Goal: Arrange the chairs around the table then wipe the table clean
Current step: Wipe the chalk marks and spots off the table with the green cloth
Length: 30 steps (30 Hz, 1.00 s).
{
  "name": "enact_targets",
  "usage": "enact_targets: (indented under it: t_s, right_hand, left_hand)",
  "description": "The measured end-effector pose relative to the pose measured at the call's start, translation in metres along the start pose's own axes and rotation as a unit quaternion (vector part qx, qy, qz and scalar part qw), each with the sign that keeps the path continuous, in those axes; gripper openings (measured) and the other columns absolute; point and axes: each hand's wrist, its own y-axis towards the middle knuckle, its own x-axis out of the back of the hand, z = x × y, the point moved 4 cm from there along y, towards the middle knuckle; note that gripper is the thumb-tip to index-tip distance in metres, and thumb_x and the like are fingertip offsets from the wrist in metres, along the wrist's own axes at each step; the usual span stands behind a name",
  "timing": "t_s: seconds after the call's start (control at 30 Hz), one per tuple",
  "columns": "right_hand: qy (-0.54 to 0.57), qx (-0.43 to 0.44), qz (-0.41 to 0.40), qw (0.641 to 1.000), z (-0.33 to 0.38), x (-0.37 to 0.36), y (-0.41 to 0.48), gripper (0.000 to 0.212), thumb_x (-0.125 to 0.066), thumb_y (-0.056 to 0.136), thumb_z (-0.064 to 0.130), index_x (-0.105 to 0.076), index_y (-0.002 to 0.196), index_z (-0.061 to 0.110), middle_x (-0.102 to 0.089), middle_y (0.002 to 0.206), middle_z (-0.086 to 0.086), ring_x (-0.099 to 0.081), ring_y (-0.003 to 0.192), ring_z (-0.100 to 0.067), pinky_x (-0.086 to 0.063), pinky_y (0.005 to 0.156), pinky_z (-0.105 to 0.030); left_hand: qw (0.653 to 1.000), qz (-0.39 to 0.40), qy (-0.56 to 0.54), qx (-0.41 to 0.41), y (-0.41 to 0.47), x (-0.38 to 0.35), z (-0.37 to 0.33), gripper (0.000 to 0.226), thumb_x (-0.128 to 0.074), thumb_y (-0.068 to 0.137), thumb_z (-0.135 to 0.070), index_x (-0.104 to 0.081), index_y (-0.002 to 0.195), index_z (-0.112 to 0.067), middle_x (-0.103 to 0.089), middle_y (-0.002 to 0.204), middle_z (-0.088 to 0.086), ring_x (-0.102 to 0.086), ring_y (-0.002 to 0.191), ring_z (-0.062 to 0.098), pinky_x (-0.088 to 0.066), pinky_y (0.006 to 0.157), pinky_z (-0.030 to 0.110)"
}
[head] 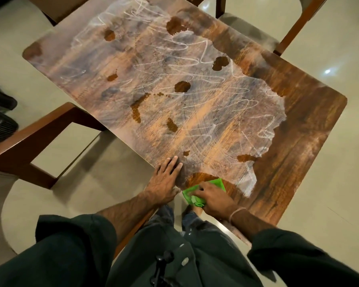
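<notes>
I count one table (298,121), one green cloth (218,182) and two hands of mine, the left hand (164,181) and the right hand (214,198). Three chairs show: the left chair (29,137), the far chair (50,7) and the right chair (298,23). Roughly nine dark wet patches (182,87) dot the top, though I cannot count the smallest ones for certain.

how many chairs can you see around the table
3: left chair beside the table, far-left chair at the top corner, far-right chair at the upper right. Others may be out of frame.
</notes>
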Motion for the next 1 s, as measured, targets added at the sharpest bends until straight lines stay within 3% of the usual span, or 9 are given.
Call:
enact_targets:
  t_s: [0.1, 0.23, 0.37, 0.43, 0.6, 0.7, 0.77, 0.83, 1.0]
  right_hand:
    - [-0.007, -0.036, 0.019, 0.999, -0.023, 0.017, -0.004, 0.048, -0.06, 0.088, 0.022, -0.055, 0.135, 0.029, -0.05, 0.124, -0.001, -0.049, 0.112, -0.019, -0.044, 0.099, -0.036]
    - [0.02, -0.142, -0.07, 0.987, -0.01, 0.021, 0.022, 0.059, -0.057, 0.09, 0.019, -0.04, 0.145, 0.032, -0.045, 0.129, -0.004, -0.051, 0.113, -0.023, -0.05, 0.095, -0.036]
    - [-0.047, -0.009, -0.017, 0.999, 0.021, 0.001, 0.024, 0.059, -0.056, 0.092, 0.023, -0.039, 0.148, 0.034, -0.045, 0.12, -0.004, -0.046, 0.11, -0.023, -0.044, 0.094, -0.037]
    - [-0.049, 0.001, 0.024, 0.999, 0.007, 0.011, 0.017, 0.056, -0.057, 0.091, 0.025, -0.045, 0.144, 0.036, -0.048, 0.121, -0.002, -0.047, 0.111, -0.021, -0.043, 0.094, -0.035]
    - [-0.03, -0.145, -0.031, 0.989, -0.006, 0.029, 0.035, 0.066, -0.057, 0.091, 0.022, -0.031, 0.151, 0.033, -0.041, 0.136, -0.007, -0.05, 0.114, -0.024, -0.051, 0.094, -0.036]
    - [-0.063, -0.082, -0.03, 0.994, 0.025, 0.012, 0.046, 0.069, -0.051, 0.093, 0.02, -0.021, 0.155, 0.028, -0.039, 0.133, -0.011, -0.046, 0.116, -0.028, -0.047, 0.097, -0.041]
    - [-0.089, -0.006, 0.008, 0.996, 0.026, 0.008, 0.04, 0.067, -0.05, 0.095, 0.021, -0.023, 0.154, 0.033, -0.042, 0.125, -0.009, -0.047, 0.11, -0.026, -0.047, 0.093, -0.04]
    - [-0.099, 0.016, 0.036, 0.994, 0.01, 0.018, 0.034, 0.063, -0.052, 0.096, 0.028, -0.027, 0.152, 0.038, -0.044, 0.124, -0.006, -0.049, 0.108, -0.023, -0.048, 0.091, -0.036]
    - [-0.069, -0.124, -0.031, 0.989, 0.013, 0.037, 0.061, 0.069, -0.05, 0.095, 0.023, -0.018, 0.156, 0.026, -0.038, 0.137, -0.012, -0.05, 0.113, -0.028, -0.049, 0.094, -0.039]
  left_hand:
    - [1.0, -0.002, -0.005, 0.005, 0.0, 0.002, 0.006, 0.093, -0.057, 0.095, -0.052, 0.002, 0.162, -0.025, 0.022, 0.167, 0.0, 0.017, 0.154, 0.025, 0.012, 0.12, 0.043]
    - [1.0, 0.001, -0.015, 0.011, -0.001, 0.004, 0.011, 0.094, -0.057, 0.095, -0.053, 0.001, 0.162, -0.025, 0.02, 0.167, 0.0, 0.017, 0.153, 0.025, 0.009, 0.122, 0.046]
    - [1.0, -0.016, -0.013, 0.019, -0.002, 0.007, 0.015, 0.095, -0.058, 0.093, -0.054, 0.0, 0.162, -0.023, 0.019, 0.167, 0.001, 0.015, 0.154, 0.025, 0.006, 0.123, 0.046]
    - [0.999, -0.02, -0.012, 0.023, -0.002, 0.008, 0.018, 0.097, -0.059, 0.092, -0.055, 0.001, 0.162, -0.024, 0.019, 0.167, 0.001, 0.015, 0.154, 0.026, 0.008, 0.122, 0.044]
    - [0.998, -0.033, -0.036, 0.034, -0.002, 0.01, 0.025, 0.102, -0.061, 0.09, -0.058, 0.002, 0.162, -0.023, 0.017, 0.167, 0.002, 0.015, 0.154, 0.026, 0.013, 0.119, 0.041]
    - [0.997, -0.041, -0.044, 0.047, -0.004, 0.011, 0.028, 0.101, -0.06, 0.09, -0.056, 0.003, 0.162, -0.021, 0.017, 0.168, 0.003, 0.015, 0.154, 0.026, 0.011, 0.121, 0.042]
    - [0.996, -0.044, -0.051, 0.062, -0.006, 0.011, 0.033, 0.097, -0.056, 0.093, -0.054, 0.004, 0.161, -0.02, 0.018, 0.168, 0.003, 0.017, 0.154, 0.025, 0.009, 0.123, 0.044]
    - [0.994, -0.042, -0.067, 0.076, -0.009, 0.01, 0.037, 0.094, -0.053, 0.095, -0.053, 0.005, 0.161, -0.02, 0.02, 0.167, 0.002, 0.019, 0.153, 0.024, 0.011, 0.123, 0.043]
    - [0.989, -0.043, -0.092, 0.107, -0.015, 0.01, 0.049, 0.092, -0.051, 0.096, -0.055, 0.003, 0.161, -0.02, 0.02, 0.167, 0.003, 0.02, 0.153, 0.024, 0.012, 0.121, 0.044]
